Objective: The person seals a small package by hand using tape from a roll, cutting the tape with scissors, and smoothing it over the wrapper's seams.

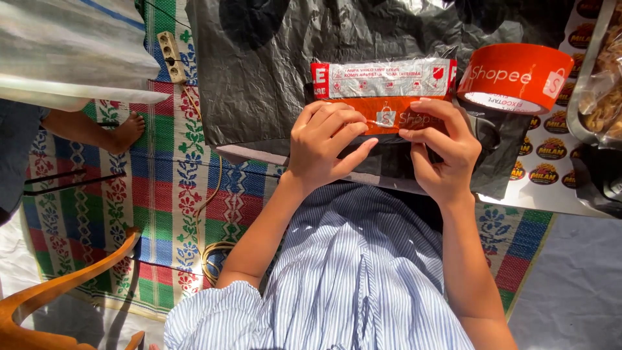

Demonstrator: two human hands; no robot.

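Note:
My left hand (327, 144) and my right hand (440, 146) press side by side on a strip of orange printed tape (396, 111) on a black plastic-wrapped parcel (382, 165) that rests against my lap. A red-and-white warning sticker (383, 78) sits just above the tape. My thumbs and fingertips pinch the tape's lower edge. The roll of orange tape (516, 76) lies to the right of the sticker, beyond my right hand. My blue striped garment (350, 272) fills the lower middle.
Black plastic sheeting (259, 71) spreads across the top. A sheet of round stickers (551, 152) and bagged snacks (602, 97) lie at right. On the woven mat (162, 188) are a power strip (172, 56), another person's foot (126, 133) and a wooden chair part (58, 291).

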